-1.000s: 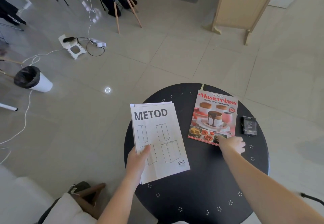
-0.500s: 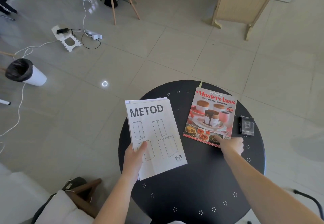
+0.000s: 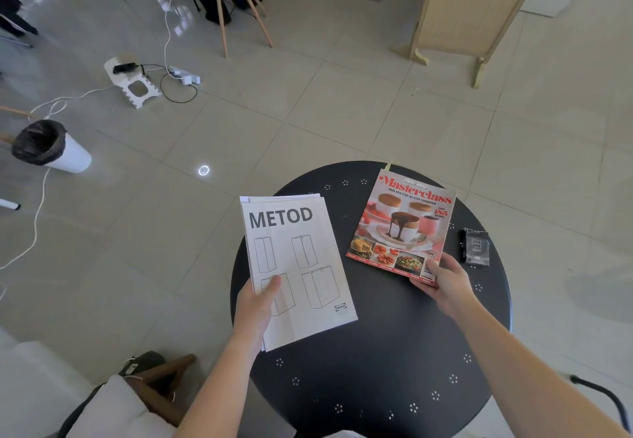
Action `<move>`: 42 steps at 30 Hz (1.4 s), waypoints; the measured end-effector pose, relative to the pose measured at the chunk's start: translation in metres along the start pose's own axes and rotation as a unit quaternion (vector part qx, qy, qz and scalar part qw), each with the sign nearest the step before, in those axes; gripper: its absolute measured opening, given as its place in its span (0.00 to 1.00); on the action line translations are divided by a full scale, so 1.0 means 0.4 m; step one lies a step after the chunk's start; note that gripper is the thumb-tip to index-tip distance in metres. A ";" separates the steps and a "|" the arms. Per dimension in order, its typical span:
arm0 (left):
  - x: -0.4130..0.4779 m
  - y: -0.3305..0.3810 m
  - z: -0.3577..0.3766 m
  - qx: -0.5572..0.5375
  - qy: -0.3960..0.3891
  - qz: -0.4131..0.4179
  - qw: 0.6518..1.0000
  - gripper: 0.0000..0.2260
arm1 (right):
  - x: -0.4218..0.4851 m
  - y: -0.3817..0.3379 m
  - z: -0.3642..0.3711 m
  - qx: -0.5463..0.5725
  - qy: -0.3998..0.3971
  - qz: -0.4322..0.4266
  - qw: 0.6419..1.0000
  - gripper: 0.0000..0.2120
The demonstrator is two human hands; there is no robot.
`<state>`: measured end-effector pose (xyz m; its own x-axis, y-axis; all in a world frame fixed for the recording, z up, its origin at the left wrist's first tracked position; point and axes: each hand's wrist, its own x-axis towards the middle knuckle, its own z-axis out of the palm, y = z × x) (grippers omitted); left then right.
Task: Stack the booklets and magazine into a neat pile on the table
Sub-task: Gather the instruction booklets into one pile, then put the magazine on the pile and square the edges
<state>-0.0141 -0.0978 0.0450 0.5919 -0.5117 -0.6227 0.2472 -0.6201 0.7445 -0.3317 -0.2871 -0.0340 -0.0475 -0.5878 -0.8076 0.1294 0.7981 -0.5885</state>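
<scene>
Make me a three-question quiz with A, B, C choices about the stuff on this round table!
1. Where is the Masterclass magazine compared with the METOD booklets?
A. to their right
B. under them
C. on the floor

2. What colour is the table?
A. white
B. black
C. red

3. What is the right hand doing?
A. resting flat on the bare table
B. gripping the magazine's near corner
C. holding the small dark packet

Answers: 1 A, the two lie apart, side by side. 2 B, its top is black with small white dots. 3 B, its thumb lies on the cover's corner, while the left hand holds the booklets.
</scene>
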 end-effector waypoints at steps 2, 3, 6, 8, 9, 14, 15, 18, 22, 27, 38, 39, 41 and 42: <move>-0.006 0.001 -0.009 0.011 0.004 0.001 1.000 0.11 | -0.016 -0.003 -0.004 0.009 -0.014 -0.010 1.000 0.13; -0.010 0.002 -0.014 0.015 0.004 0.001 1.000 0.12 | -0.026 -0.003 -0.006 0.015 -0.019 -0.014 1.000 0.14; -0.027 0.002 -0.030 0.025 0.006 0.011 1.000 0.12 | -0.068 -0.001 -0.020 0.041 -0.037 -0.020 0.998 0.14; -0.039 -0.001 -0.040 0.021 0.003 0.020 1.000 0.12 | -0.103 0.006 -0.035 0.051 -0.051 -0.022 0.997 0.14; -0.047 -0.004 -0.045 0.021 0.000 0.024 0.999 0.11 | -0.123 0.012 -0.043 0.050 -0.059 -0.023 0.997 0.13; -0.098 -0.013 -0.062 0.005 -0.021 0.022 1.000 0.10 | -0.226 0.049 -0.087 0.028 -0.105 -0.041 0.993 0.12; -0.108 -0.013 -0.063 -0.001 -0.025 0.021 0.999 0.09 | -0.244 0.057 -0.095 0.024 -0.115 -0.043 0.992 0.12; -0.134 -0.011 -0.062 -0.013 -0.044 0.021 0.999 0.09 | -0.305 0.081 -0.117 -0.001 -0.156 -0.050 0.986 0.14; -0.171 0.004 -0.047 -0.013 -0.080 0.032 0.996 0.13 | -0.378 0.106 -0.130 -0.047 -0.200 -0.064 0.977 0.13; -0.212 0.008 -0.019 -0.036 -0.160 0.013 0.986 0.14 | -0.445 0.115 -0.132 -0.106 -0.234 -0.085 0.963 0.14; -0.283 -0.012 0.009 -0.034 -0.233 0.011 0.972 0.11 | -0.473 0.097 -0.075 -0.085 -0.272 -0.117 0.951 0.20; -0.289 -0.007 0.015 -0.030 -0.234 0.016 0.972 0.12 | -0.467 0.097 -0.069 -0.080 -0.252 -0.125 0.956 0.20; -0.304 0.004 0.028 -0.019 -0.234 0.014 0.972 0.16 | -0.458 0.099 -0.060 -0.076 -0.227 -0.134 0.962 0.19; -0.310 0.010 0.034 -0.012 -0.226 0.007 0.974 0.20 | -0.458 0.100 -0.056 -0.076 -0.222 -0.138 0.962 0.19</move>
<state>-0.0969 -0.0451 0.1219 0.1979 -0.7334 -0.6504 0.2616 -0.5999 0.7561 -0.3399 -0.1446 0.0896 0.3723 -0.7519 -0.5442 0.0251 0.5942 -0.8039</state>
